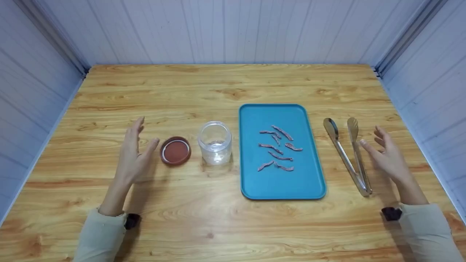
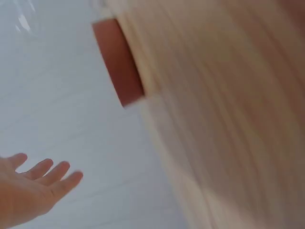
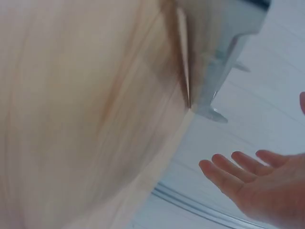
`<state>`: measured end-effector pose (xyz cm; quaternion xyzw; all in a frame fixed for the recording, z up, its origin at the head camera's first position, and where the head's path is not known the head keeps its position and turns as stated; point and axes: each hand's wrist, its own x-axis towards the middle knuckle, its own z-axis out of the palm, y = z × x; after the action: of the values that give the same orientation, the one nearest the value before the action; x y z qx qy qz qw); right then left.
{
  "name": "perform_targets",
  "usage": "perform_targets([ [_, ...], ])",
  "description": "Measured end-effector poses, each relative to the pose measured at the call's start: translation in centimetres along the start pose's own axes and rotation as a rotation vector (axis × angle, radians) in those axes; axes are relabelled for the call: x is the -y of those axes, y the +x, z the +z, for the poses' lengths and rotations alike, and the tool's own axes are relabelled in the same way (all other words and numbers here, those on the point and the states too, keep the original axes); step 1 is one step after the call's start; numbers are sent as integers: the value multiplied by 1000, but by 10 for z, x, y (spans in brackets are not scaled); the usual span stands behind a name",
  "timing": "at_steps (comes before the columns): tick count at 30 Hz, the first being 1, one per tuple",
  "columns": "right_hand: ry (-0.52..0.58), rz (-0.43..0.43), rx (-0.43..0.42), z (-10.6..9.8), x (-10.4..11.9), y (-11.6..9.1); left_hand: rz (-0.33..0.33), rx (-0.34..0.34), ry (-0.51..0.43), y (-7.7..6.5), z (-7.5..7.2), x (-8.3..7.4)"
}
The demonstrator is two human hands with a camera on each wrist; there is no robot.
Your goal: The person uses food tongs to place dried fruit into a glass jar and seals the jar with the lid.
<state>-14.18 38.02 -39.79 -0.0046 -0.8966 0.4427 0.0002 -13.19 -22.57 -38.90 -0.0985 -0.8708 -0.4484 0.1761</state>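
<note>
My left hand (image 1: pixel 135 154) hovers with fingers extended, left of a reddish-brown round lid (image 1: pixel 176 150). The lid lies with its inner side up; its brown side wall (image 2: pixel 118 62) shows in the left wrist view. Right of it stands a clear jar (image 1: pixel 215 143) with its mouth uncovered. A blue tray (image 1: pixel 251 185) holds several thin, brownish strips (image 1: pixel 280 155) that look like dried meat. Metal tongs (image 1: pixel 347 160) lie spread right of the tray. Just right of the tongs is my right hand (image 1: pixel 389 156), fingers loosely extended and holding nothing.
The wood-grain table (image 1: pixel 218 225) carries all these things. Pale panelled walls (image 1: pixel 225 32) enclose it at the back and on both sides. A dark band-like piece (image 1: pixel 132 221) sits at the left cuff, and a similar one (image 1: pixel 391 213) at the right cuff.
</note>
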Motion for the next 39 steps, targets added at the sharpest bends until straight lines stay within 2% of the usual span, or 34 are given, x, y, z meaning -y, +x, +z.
perform_targets([
  [4, 89, 85, -3, 0, -4, 1, -73, 43, -247, 0, 9, -30],
  [7, 123, 125, 20, 0, -10, 2, -111, 99, -341, 0, 19, -49],
  [8, 128, 137, 28, 0, -10, 2, -109, 111, -354, -1, 23, -49],
  [11, 118, 156, 48, 2, -21, 5, -105, 147, -376, 0, 35, -52],
  [13, 111, 155, 55, 4, -20, 4, -102, 171, -375, 0, 40, -56],
  [16, 79, 158, 77, 7, -15, 2, -130, 228, -400, 2, 46, -68],
  [18, 46, 164, 107, 8, 1, -4, -140, 261, -416, 3, 50, -69],
  [22, -6, 176, 150, 11, 5, -6, -156, 309, -440, 5, 58, -70],
  [31, -117, 180, 195, 15, 4, -4, -191, 351, -401, 12, 69, -72],
  [39, -196, 140, 213, 20, 0, -1, -203, 371, -391, 17, 73, -73],
])
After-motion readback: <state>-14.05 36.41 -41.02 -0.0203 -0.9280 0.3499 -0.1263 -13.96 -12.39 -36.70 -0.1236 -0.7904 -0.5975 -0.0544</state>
